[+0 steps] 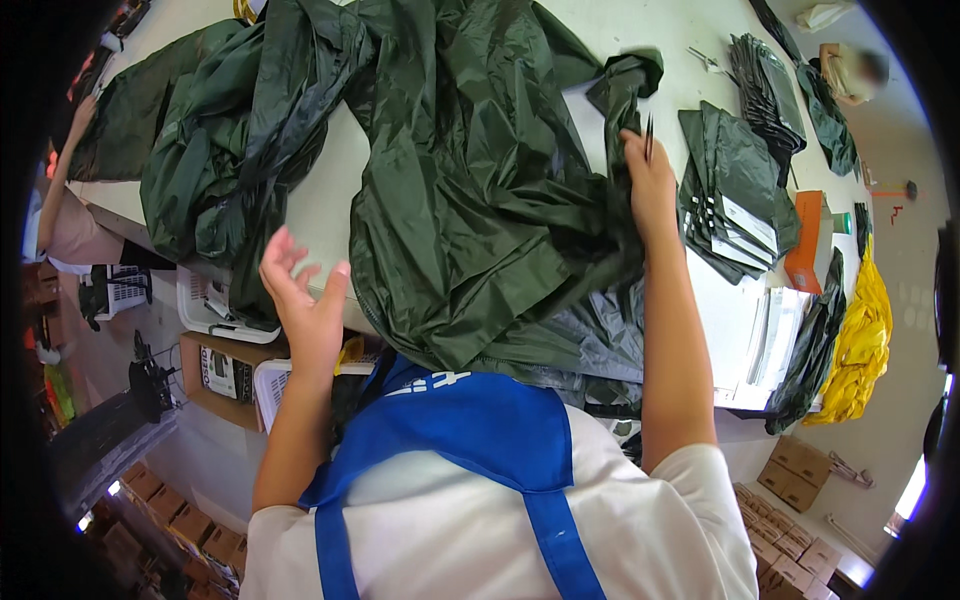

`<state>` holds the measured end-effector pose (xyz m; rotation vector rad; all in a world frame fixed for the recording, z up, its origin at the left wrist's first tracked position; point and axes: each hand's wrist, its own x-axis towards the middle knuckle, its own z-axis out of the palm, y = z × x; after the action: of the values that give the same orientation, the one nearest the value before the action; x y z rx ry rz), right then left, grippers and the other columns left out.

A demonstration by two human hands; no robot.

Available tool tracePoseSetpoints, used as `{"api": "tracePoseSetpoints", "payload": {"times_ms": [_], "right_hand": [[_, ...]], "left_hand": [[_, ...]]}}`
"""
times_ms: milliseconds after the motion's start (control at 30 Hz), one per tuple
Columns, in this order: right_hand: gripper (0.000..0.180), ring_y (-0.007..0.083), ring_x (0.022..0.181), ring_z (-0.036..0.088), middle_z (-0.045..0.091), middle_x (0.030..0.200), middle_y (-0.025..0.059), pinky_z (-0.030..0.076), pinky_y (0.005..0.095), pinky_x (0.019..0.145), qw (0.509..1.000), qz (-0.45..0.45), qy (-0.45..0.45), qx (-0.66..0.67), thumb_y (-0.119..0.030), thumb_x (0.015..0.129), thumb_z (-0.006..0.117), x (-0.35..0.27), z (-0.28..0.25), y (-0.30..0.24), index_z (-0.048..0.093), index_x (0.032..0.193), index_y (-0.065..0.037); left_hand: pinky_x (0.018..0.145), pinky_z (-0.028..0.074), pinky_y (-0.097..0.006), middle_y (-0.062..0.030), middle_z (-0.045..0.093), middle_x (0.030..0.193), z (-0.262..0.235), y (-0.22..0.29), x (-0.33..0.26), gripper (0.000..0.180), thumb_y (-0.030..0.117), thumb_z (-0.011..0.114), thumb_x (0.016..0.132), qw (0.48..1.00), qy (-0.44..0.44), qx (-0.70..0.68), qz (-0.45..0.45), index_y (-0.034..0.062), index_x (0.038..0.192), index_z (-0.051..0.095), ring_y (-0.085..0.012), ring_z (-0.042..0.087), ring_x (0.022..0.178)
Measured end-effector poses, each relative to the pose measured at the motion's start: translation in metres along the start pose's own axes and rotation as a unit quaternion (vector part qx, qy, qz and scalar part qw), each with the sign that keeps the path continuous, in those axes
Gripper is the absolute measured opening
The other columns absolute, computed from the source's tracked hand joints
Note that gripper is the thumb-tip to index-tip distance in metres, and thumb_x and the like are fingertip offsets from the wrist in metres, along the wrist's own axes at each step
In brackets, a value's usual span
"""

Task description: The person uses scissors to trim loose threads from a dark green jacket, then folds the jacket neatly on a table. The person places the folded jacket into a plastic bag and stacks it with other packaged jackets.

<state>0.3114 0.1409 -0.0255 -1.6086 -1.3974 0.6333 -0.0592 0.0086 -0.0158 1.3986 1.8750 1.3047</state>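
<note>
Left hand (300,290) fingers spread, empty; right hand (648,175) clamps green raincoat (470,200) lying lengthwise away.

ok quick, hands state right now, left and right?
Left hand: open, fingers spread, holding nothing, raised beside the dark green garment.
Right hand: closed on the garment's fabric, with thin tweezers in its grip.

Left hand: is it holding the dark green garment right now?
No. The left hand is raised open and empty beside the dark green garment; only the right hand grips it.
</note>
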Motion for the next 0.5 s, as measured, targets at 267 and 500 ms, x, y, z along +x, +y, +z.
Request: {"api": "tracePoseSetpoints", "payload": {"times_ms": [267, 500], "right_hand": [[0.027, 0.0337, 0.102, 0.057, 0.061, 0.112, 0.0143, 0.045, 0.0412, 0.089, 0.875, -0.189, -0.445, 0.035, -0.004, 0.074, 0.06, -0.166, -0.028, -0.098, 0.063, 0.101, -0.001], [0.028, 0.0288, 0.103, 0.056, 0.056, 0.12, 0.0141, 0.04, 0.0435, 0.095, 0.909, 0.082, 0.012, 0.408, -0.017, 0.095, 0.043, -0.138, -0.07, -0.072, 0.06, 0.092, 0.004]], "left_hand": [[0.097, 0.038, -0.035, -0.0213, 0.038, 0.137, 0.13, 0.062, 0.036, 0.093, 0.011, 0.075, 0.072, 0.831, -0.482, -0.21, -0.181, 0.0057, 0.144, 0.017, -0.0259, 0.046, 0.117], [0.09, 0.05, -0.04, -0.02, 0.058, 0.115, 0.117, 0.085, 0.034, 0.055, 0.001, 0.043, 0.074, 0.604, -0.489, -0.54, -0.323, -0.0037, 0.129, 0.04, -0.0292, 0.062, 0.099]]}}
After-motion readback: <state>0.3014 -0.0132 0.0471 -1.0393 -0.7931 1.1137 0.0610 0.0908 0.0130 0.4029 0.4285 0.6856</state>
